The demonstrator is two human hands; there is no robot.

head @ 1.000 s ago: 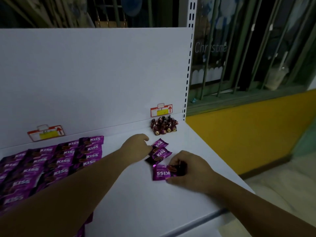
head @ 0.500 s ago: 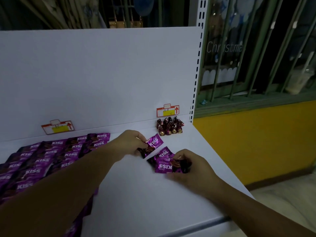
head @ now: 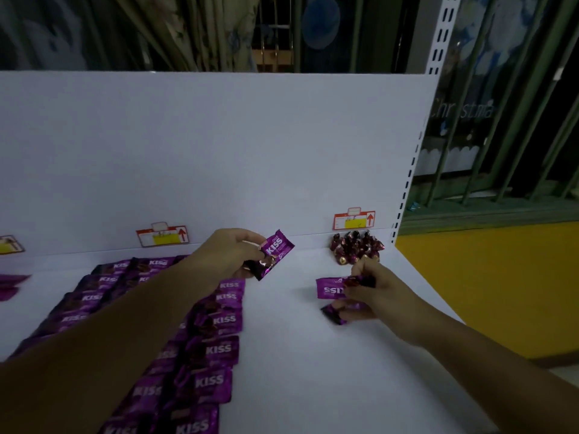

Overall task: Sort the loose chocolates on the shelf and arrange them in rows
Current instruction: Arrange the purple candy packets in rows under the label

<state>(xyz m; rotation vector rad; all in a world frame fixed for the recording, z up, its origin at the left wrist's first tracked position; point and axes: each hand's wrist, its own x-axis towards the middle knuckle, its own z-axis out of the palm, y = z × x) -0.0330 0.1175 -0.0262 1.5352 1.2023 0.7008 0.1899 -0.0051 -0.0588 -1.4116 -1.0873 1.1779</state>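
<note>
- The purple KISS packets (head: 216,349) look like thin shiny plastic, a bit crinkly
- The small twisted chocolates (head: 357,245) have shiny red and gold foil
- The white shelf (head: 313,371) looks smooth and dull, like painted metal

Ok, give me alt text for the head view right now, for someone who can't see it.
Left hand holds a purple packet above a white shelf; right hand grips a second packet. Rows of purple packets lie left, wrapped chocolates at the back right.
</note>
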